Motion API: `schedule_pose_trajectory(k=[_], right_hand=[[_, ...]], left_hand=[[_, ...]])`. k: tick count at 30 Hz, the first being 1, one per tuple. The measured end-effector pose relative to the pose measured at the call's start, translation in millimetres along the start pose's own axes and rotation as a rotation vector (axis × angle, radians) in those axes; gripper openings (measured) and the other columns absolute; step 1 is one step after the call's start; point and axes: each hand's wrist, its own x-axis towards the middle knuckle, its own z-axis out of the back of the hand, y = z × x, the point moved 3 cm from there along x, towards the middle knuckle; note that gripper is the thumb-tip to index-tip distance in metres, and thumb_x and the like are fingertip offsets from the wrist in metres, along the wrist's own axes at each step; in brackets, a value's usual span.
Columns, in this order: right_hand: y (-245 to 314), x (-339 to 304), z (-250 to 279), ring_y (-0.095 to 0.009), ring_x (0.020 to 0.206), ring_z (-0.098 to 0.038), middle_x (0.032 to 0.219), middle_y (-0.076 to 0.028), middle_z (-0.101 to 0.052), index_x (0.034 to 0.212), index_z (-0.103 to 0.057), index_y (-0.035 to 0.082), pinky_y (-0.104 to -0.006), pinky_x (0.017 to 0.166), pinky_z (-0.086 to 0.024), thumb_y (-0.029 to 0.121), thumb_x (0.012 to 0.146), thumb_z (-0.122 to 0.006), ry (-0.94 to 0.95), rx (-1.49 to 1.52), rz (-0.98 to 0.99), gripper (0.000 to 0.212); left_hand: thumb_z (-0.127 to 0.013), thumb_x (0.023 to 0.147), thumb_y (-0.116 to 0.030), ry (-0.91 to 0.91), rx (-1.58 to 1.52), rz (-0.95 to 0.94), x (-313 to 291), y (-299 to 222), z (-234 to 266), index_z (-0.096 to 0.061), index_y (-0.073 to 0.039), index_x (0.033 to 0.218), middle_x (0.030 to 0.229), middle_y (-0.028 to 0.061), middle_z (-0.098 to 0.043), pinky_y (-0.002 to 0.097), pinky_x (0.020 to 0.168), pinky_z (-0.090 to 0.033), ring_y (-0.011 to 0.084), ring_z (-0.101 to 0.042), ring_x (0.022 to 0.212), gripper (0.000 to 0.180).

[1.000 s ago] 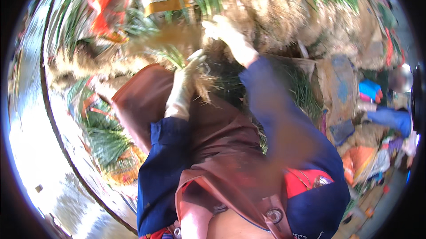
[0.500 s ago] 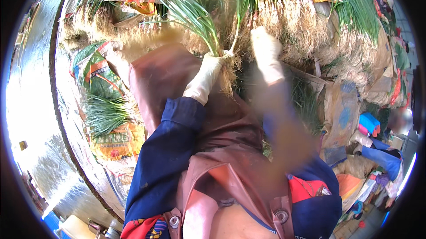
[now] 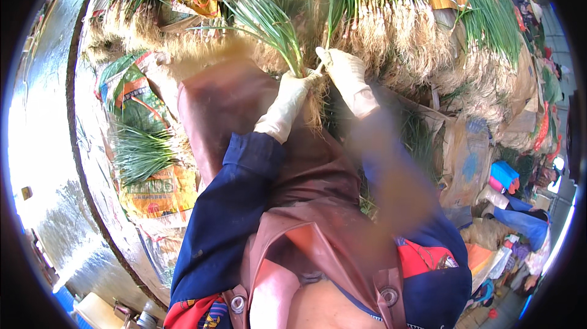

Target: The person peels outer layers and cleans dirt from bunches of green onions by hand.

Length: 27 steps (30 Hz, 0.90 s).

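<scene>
My left hand (image 3: 286, 100), in a pale glove, is closed around a small bunch of green onions (image 3: 269, 26) at the white stem end. Their green leaves fan up and away to the left, and the tangled roots (image 3: 316, 106) hang down beside the glove. A single green onion stalk (image 3: 331, 23) stands upright just right of the bunch, its lower end at my left fingertips. My right hand (image 3: 347, 75), gloved too, has its fingers closed at the lower part of this stalk, right next to my left hand.
Ahead lies a long row of green onions (image 3: 391, 17), roots toward me. At the left, another bunch (image 3: 143, 155) rests near an orange printed sack (image 3: 159, 191). A brown apron (image 3: 244, 109) covers my lap. Another person's blue-clad leg (image 3: 523, 222) shows at the right.
My right hand has moved left and slightly down, from beside the root row to the single stalk, and its fingers have closed there. My left hand has stayed nearly still with its bunch.
</scene>
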Motion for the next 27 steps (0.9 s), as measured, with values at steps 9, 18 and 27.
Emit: schedule_pose_trajectory(k=[9,18,27], right_hand=[[10,-62,33,-0.009,0.042,-0.047,0.052,0.000,-0.050,0.070,-0.056,0.009,-0.0224,0.040,-0.037,0.022,0.091,-0.055,-0.137,0.776,0.158,0.024],[8,-36,21,-0.020,0.077,-0.062,0.083,-0.011,-0.065,0.082,-0.064,0.003,-0.0314,0.070,-0.048,0.019,0.085,-0.057,0.074,1.318,-0.078,0.018],[-6,-46,13,-0.032,0.048,-0.055,0.053,-0.011,-0.055,0.067,-0.058,0.007,-0.0425,0.046,-0.041,0.039,0.085,-0.054,-0.389,0.203,0.226,0.037]], left_hand=[[-0.067,0.077,-0.006,0.016,-0.096,0.093,6,-4,9,-0.061,-0.004,0.075,0.057,0.0015,-0.056,0.0227,0.043,-0.036,0.0074,-0.046,0.045,0.007],[-0.064,0.081,-0.006,0.029,-0.164,0.003,0,-8,7,-0.057,-0.004,0.090,0.066,0.0011,-0.055,0.0231,0.044,-0.039,0.0093,-0.047,0.050,0.012],[-0.068,0.079,-0.009,0.055,-0.093,0.113,13,15,5,-0.059,-0.008,0.075,0.055,-0.0060,-0.044,0.0166,0.040,-0.028,0.0034,-0.035,0.043,0.010]])
